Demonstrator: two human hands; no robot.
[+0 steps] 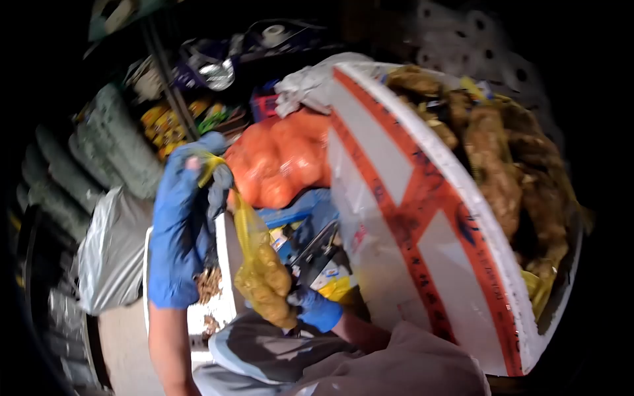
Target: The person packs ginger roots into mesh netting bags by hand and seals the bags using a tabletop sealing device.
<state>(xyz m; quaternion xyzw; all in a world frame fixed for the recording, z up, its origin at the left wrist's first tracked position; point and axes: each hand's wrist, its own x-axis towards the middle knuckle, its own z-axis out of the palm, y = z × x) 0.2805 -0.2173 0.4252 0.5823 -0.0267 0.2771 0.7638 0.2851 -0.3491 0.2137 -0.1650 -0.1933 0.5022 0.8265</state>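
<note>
A yellow mesh bag (263,280) hangs in front of me, its lower part full of lumpy tan roots that look like ginger. My left hand (206,158), in a long blue glove, is closed around the gathered top of the bag. In a blue glove as well, my right hand (316,307) curls against the lower right side of the bag; its fingertips are partly hidden there. Below the bag is a white foam box (226,264) with brown root pieces (209,285) in it.
A large white foam box with red tape (422,218) stands close on the right, holding bagged ginger-like roots (495,165). Behind my hands lies an orange-red net sack (281,155). To the left are a grey plastic bag (112,251) and long green wrapped rolls (119,138).
</note>
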